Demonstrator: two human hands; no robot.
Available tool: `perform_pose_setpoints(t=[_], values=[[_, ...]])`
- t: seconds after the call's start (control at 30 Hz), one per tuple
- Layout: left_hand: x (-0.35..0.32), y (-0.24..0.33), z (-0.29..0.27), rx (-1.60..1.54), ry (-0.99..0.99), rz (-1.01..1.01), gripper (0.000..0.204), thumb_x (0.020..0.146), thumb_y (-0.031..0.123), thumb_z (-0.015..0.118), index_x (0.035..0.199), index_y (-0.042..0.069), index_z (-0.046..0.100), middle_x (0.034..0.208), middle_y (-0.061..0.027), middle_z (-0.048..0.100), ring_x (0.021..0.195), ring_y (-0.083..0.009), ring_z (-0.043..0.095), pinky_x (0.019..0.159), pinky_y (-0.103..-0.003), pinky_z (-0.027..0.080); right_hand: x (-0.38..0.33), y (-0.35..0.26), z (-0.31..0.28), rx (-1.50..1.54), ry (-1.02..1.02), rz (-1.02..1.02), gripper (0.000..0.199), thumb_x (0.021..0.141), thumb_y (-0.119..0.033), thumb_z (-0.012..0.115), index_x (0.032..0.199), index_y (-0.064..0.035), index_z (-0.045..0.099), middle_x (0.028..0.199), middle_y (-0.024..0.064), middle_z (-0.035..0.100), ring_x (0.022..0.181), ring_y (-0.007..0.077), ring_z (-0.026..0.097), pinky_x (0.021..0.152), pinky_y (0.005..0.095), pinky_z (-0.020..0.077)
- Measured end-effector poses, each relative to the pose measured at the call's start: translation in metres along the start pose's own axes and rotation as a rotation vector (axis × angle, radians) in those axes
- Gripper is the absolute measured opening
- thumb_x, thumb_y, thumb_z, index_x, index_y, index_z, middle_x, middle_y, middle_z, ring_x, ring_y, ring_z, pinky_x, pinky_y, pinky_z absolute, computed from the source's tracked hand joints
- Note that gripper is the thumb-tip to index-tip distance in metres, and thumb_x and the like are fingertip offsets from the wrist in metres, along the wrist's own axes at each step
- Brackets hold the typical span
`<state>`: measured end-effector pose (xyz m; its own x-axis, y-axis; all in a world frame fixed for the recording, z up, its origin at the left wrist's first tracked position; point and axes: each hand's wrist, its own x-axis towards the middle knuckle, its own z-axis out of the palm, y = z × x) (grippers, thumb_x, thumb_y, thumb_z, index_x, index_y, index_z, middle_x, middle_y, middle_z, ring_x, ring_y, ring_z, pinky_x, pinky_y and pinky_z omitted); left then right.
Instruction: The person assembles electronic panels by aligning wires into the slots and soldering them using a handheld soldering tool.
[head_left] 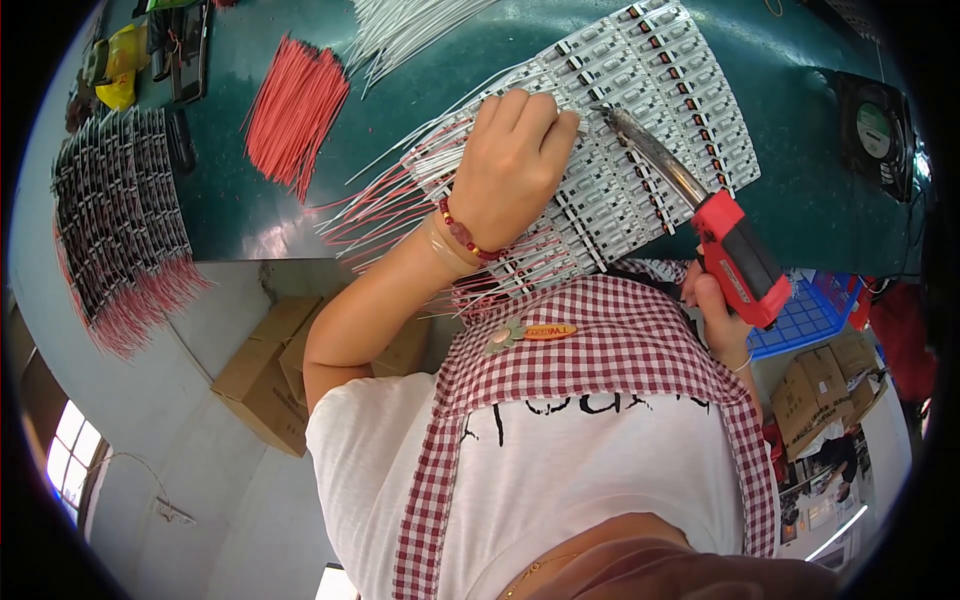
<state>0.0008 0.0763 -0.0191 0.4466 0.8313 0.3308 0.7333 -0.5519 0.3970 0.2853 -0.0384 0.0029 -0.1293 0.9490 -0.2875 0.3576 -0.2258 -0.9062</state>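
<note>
A panel of small white circuit boards (640, 120) lies on the green table (800, 200), with red and white wires (380, 210) fanning out from its left edge. My left hand (510, 160) rests on the panel with its fingers curled and its fingertips pinched on a thin wire, which they mostly hide. My right hand (722, 318) grips the red handle of a soldering iron (740, 265). The iron's metal tip (612, 118) touches the panel right beside my left fingertips.
A bundle of loose red wires (295, 110) and a bundle of white wires (400, 30) lie at the back left. A stack of wired boards (120, 220) sits at far left, a small fan (875, 130) at far right. Below the table are a blue basket (810, 315) and cardboard boxes (265, 375).
</note>
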Motion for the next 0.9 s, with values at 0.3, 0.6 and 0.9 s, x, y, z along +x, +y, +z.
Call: perform_pose_setpoints(t=[0.3,0.6,0.9], values=[[-0.001,0.000,0.000,0.005,0.018,-0.003,0.026,0.073,0.002,0.064,0.098,0.000,0.068,0.084,-0.0080,0.054,0.078,-0.0250,0.055,0.071,-0.037,0.045,-0.001,0.003,0.003,0.025,-0.028,0.012,0.034,0.097,-0.014,0.060,0.124,0.0042,0.053,0.074,0.0062,0.057,0.063,0.0120,0.051,0.059,0.0267,0.0420],[0.001,0.001,0.001,0.023,-0.015,0.005,0.025,0.073,0.003,0.063,0.097,0.001,0.068,0.084,-0.0073,0.053,0.080,-0.0243,0.055,0.071,-0.036,0.043,-0.002,0.004,0.003,-0.012,-0.012,-0.032,0.037,0.097,-0.016,0.061,0.126,0.0056,0.053,0.073,0.0058,0.057,0.062,0.0113,0.051,0.058,0.0260,0.0415],[0.004,0.001,-0.002,0.070,-0.027,0.015,0.023,0.074,0.003,0.064,0.097,0.003,0.068,0.086,-0.0060,0.055,0.080,-0.0234,0.055,0.071,-0.035,0.042,0.002,-0.014,0.004,0.192,-0.017,0.062,0.044,0.098,-0.020,0.060,0.134,0.0041,0.050,0.071,0.0070,0.056,0.059,0.0116,0.048,0.057,0.0259,0.0395]])
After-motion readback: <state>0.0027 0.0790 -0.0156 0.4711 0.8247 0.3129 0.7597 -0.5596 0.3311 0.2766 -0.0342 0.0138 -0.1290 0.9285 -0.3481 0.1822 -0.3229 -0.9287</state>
